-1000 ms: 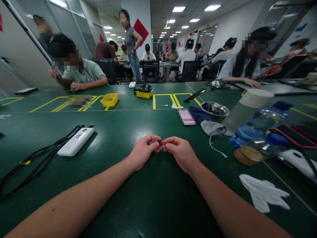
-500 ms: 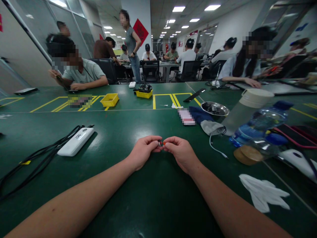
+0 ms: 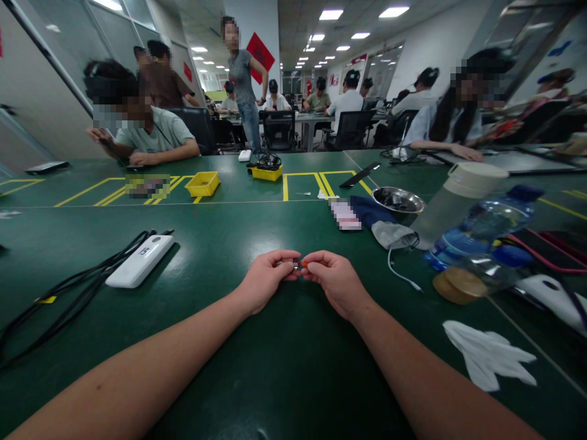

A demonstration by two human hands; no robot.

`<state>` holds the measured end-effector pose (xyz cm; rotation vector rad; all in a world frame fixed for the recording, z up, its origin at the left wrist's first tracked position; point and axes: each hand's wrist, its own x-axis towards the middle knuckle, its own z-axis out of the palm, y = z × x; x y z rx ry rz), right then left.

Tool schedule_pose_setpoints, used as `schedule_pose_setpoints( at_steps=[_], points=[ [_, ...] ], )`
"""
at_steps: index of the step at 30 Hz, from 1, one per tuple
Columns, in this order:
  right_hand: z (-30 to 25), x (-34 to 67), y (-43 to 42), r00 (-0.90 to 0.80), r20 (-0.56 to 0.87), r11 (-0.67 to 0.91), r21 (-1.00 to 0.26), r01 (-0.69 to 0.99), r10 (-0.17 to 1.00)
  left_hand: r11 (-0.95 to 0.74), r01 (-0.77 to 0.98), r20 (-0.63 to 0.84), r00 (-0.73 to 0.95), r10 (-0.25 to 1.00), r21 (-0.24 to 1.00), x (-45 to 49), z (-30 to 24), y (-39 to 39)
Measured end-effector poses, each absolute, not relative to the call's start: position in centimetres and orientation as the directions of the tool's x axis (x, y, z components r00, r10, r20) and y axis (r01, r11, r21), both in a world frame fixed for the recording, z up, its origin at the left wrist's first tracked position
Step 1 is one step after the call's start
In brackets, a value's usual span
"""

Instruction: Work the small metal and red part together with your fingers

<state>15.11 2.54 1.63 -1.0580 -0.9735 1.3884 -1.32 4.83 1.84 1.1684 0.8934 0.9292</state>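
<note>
Just above the green table (image 3: 293, 360), my two hands meet fingertip to fingertip near the middle of the view. My left hand (image 3: 268, 275) pinches a tiny silvery metal part (image 3: 296, 266) between thumb and fingers. A small orange-red piece (image 3: 304, 264) is gripped in the fingertips of my right hand (image 3: 334, 278), right beside the metal part. Both pieces are too small to name, and the fingers cover most of them. I cannot tell whether the two are joined.
Left lie a white power bank (image 3: 141, 261) and black cables (image 3: 77, 281). Ahead are yellow bins (image 3: 203, 184), a phone (image 3: 346, 215) and a metal bowl (image 3: 398, 200). At right stand a tumbler (image 3: 454, 195) and a water bottle (image 3: 486, 223), with a white glove (image 3: 488, 354) nearer. Co-workers sit across the table.
My hands stay in nearly the same place, still pinching the small pieces. In the background, a person in brown has moved left and the standing person has turned.
</note>
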Motion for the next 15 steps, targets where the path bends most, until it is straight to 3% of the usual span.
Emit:
schedule_pose_setpoints(
  at_steps=[15],
  points=[
    [1.89, 15.06, 2.37, -0.03, -0.096, -0.1, -0.955, -0.28, 0.995, 0.112, -0.105, -0.065, 0.376, 0.924, 0.988, -1.35, 1.82, 4.89]
  ],
)
